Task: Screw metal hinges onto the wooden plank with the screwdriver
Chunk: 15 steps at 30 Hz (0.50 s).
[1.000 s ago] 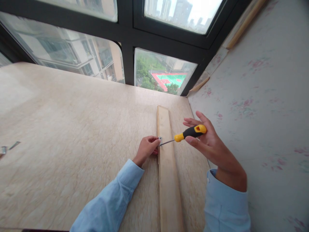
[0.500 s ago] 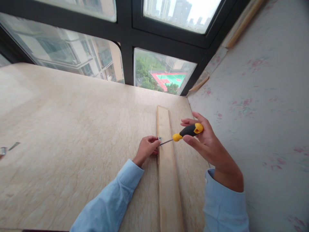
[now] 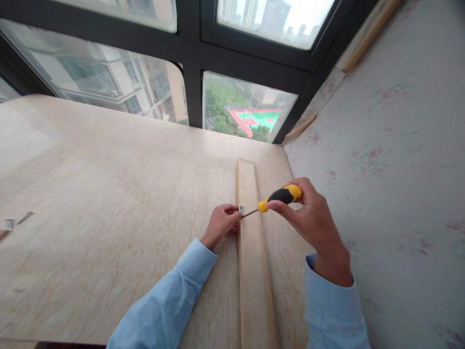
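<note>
A long wooden board [image 3: 254, 271] lies on the marble-patterned sill, pointing toward the window. My left hand [image 3: 222, 224] is at its left edge, thumb and fingers pinching a small metal bracket [image 3: 241, 208] against the wood. My right hand [image 3: 312, 213] is closed around the handle of a yellow and black screwdriver [image 3: 281, 196]. The screwdriver's shaft slants down to the left, its tip beside my left thumb at the bracket. Whether a screw sits under the tip is hidden by the thumb.
At the far left lie a small metal piece [image 3: 25, 217] and another metal-ended object [image 3: 8, 225], partly out of frame. The dark window frame [image 3: 192, 63] bounds the sill at the back. A flower-patterned wall [image 3: 392, 194] rises close on the right.
My right hand has gone from loosely spread fingers to a closed grip on the screwdriver handle, turning at the wrist. The left hand and board stay in place.
</note>
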### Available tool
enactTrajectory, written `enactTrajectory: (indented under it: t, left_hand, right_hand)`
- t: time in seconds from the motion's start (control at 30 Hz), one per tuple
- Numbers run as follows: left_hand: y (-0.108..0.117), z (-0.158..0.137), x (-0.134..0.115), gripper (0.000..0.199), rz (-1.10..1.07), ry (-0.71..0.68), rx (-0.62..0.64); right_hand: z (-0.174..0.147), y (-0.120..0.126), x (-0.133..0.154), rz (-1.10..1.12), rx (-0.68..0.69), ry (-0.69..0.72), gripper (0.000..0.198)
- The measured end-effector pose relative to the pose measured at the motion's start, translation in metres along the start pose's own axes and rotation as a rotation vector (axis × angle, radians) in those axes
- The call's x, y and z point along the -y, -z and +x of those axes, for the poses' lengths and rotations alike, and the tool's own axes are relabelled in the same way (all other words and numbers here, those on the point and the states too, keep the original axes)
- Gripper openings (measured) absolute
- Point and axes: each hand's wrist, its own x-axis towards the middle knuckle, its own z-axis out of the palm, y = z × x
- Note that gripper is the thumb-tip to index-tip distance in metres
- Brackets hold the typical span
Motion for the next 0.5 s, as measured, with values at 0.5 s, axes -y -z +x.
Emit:
enactTrajectory:
  t: [0.5]
  left_hand:
    - [0.001, 0.003, 0.005, 0.016, 0.016, -0.003, 0.011]
  right_hand:
    - [-0.002, 0.002, 0.008, -0.026, 0.012, 0.08, 0.048]
